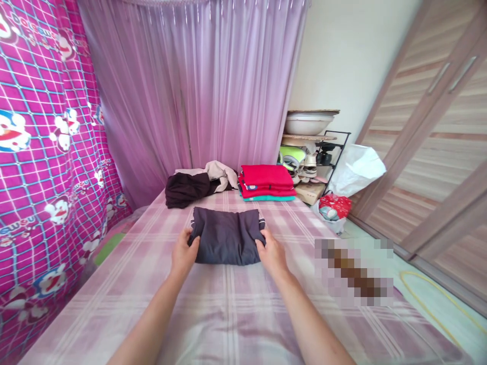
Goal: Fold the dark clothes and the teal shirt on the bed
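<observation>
A dark grey folded garment (227,237), with white stripes showing at its two sides, is in front of me over the plaid bed sheet (220,314). My left hand (185,249) pinches its left edge between thumb and fingers. At the opposite edge, my right hand (272,252) grips the cloth in the same way. Whether the garment rests on the sheet or is slightly raised, I cannot tell. Beyond it on the right lies a stack of folded red clothes (266,177) with a teal piece (268,198) at the bottom. A crumpled dark brown garment (186,190) lies farther left.
Light beige cloth (220,175) is heaped beside the brown garment. Purple curtains (198,91) hang behind the bed. To the right stand a shoe rack (335,162), plastic bags (335,207) and a wooden wardrobe (429,147). A pixelated patch covers part of the bed's right edge.
</observation>
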